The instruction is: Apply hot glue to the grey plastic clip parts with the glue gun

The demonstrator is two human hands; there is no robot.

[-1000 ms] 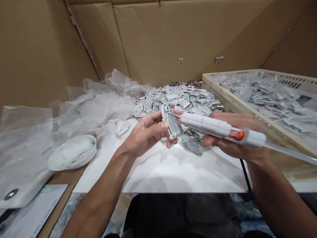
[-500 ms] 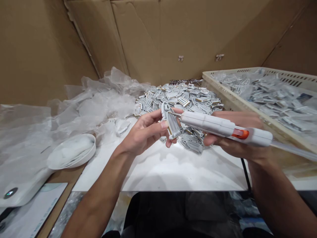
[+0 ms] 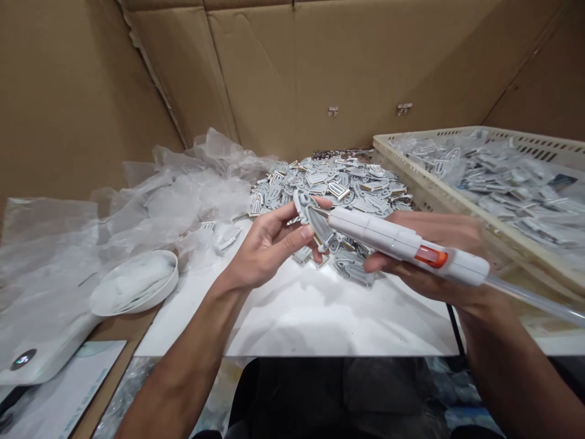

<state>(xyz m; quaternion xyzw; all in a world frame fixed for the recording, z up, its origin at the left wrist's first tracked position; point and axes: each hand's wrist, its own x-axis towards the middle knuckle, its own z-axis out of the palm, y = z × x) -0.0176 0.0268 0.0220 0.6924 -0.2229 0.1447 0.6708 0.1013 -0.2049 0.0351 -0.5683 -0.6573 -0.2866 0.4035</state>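
Observation:
Between the thumb and fingers of my left hand is a small grey plastic piece, pointed at one end and held tilted, its ridged side facing right. My right hand is wrapped round a white glue gun with an orange part near its back and a clear glue stick trailing from the rear. The gun's thin metal nozzle reaches the upper part of the grey piece; whether they touch I cannot tell. Behind both hands lies a heap of similar grey pieces, some with gold-coloured edges.
Clear plastic bags pile up at the left. A white dish on a white scale-like device holds thin translucent sheets. At the right stands a cream crate of bagged pieces. Cardboard walls enclose the white table.
The glue gun and my right hand have shifted slightly left. The grey piece has turned and tilted a little in my left hand, and the nozzle stays close to it.

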